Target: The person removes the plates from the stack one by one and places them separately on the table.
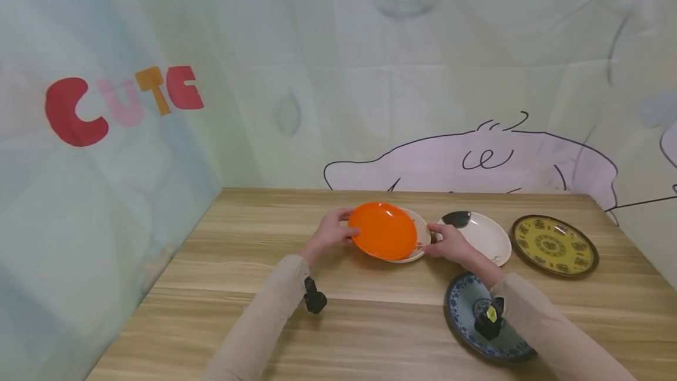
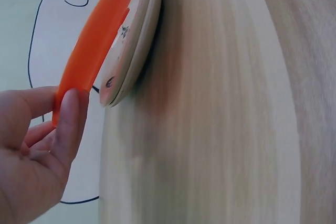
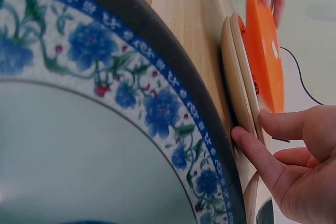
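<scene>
My left hand (image 1: 332, 233) pinches the left edge of a shiny orange plate (image 1: 383, 231), thumb on the upper face and fingers behind. In the left wrist view the plate is tilted, its left side raised off a stack of cream plates (image 2: 139, 40). Two rims show in that stack, and small printed patterns mark the top plate. My right hand (image 1: 449, 243) holds the stack's right edge, with the thumb (image 3: 273, 121) at the upper rim and the index finger (image 3: 257, 153) against the lower side. The orange plate hides much of the stack in the head view.
Right of the stack lies a white plate (image 1: 483, 237) with a black patch, then a yellow patterned plate (image 1: 552, 246). A blue floral plate (image 1: 465, 322) sits under my right forearm. The wooden table (image 1: 254, 216) meets a printed cloth backdrop (image 1: 317, 104).
</scene>
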Tool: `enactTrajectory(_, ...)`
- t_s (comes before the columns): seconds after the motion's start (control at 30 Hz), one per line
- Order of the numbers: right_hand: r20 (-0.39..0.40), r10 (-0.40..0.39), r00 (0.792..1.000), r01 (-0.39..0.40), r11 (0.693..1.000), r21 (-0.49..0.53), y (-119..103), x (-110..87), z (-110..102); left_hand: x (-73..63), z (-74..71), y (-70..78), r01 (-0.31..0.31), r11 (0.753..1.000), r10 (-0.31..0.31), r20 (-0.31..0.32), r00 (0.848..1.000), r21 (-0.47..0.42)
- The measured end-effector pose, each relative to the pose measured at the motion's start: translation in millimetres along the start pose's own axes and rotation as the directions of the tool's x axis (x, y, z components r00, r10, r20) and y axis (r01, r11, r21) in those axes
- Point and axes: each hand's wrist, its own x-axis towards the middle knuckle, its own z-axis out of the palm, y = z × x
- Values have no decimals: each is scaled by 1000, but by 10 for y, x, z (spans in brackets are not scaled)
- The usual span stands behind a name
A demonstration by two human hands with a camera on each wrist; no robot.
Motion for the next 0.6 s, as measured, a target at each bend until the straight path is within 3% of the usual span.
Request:
enactTrajectory(0.23,-7,18,1000,-18,999,-29,-7,-10,-7,-79,-217,18,-8,999,10,-29,1000,42)
enactTrajectory(0.6,-9,43,999,-44,998,-47,-33,-15,4,-162,-547,-103,26,998,-21,-96,995,55)
